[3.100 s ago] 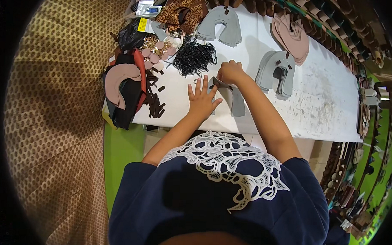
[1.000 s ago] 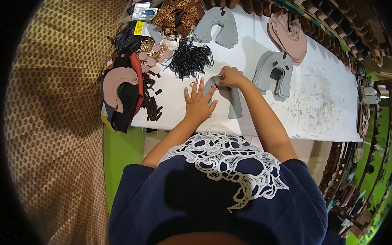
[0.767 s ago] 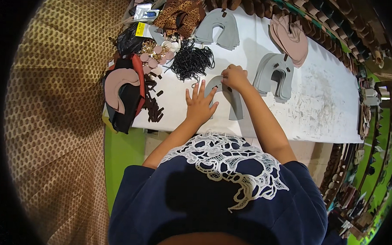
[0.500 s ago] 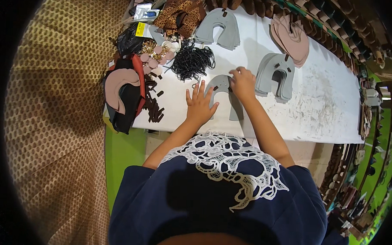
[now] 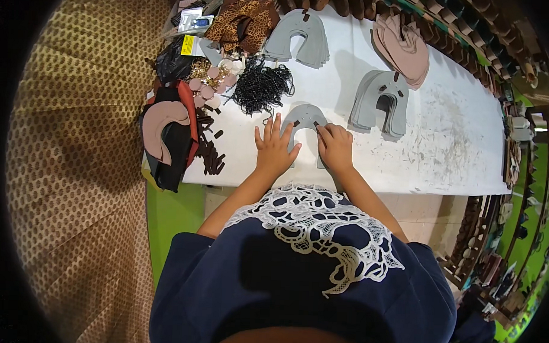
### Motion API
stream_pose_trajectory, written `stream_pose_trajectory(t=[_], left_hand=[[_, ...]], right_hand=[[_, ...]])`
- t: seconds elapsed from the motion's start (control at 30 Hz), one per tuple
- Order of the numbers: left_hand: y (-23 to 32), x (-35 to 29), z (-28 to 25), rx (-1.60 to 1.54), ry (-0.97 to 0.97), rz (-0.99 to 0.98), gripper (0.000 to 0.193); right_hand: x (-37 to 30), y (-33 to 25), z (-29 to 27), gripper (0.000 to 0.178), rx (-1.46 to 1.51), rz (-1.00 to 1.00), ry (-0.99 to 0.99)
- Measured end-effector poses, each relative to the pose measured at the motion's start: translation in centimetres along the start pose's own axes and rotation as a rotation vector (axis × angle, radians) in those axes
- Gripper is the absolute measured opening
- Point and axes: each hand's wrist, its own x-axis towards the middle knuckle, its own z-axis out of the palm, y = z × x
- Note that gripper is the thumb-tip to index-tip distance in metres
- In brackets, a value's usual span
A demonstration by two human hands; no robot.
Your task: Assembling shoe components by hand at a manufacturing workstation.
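Note:
A grey U-shaped cut piece (image 5: 307, 111) lies on the white table, its curve pointing away from me. My left hand (image 5: 273, 148) rests flat on its left side, fingers spread. Over the right arm of the U, my right hand (image 5: 337, 148) has its fingers bent and close together, with the fingertips at a small dark brown tab (image 5: 316, 123). A matching brown tab (image 5: 298, 122) sits on the left of the curve. To the right stands a stack of similar grey pieces (image 5: 364, 106) with brown tabs on top.
Another grey stack (image 5: 282, 39) and a leopard-print pile (image 5: 240, 25) lie at the back. Pink cut pieces (image 5: 405, 52) are at the back right. Black beaded strands (image 5: 262, 86), loose brown tabs (image 5: 210, 151) and pink discs (image 5: 203, 91) lie left. Shoes line racks (image 5: 466, 42) beyond.
My right hand has come down and left from the outer right of the grey piece, and its fingers have drawn together. The right-hand brown tab now shows. My left hand stays spread.

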Motion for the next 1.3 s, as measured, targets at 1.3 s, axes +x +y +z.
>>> stream_pose_trajectory(t=[1.3], left_hand=[[11.4, 13.9, -2.6, -0.509, -0.002, 0.411, 0.021]], right_hand=[[2.0, 13.6, -14.2, 0.014, 0.103, 0.217, 0.417]])
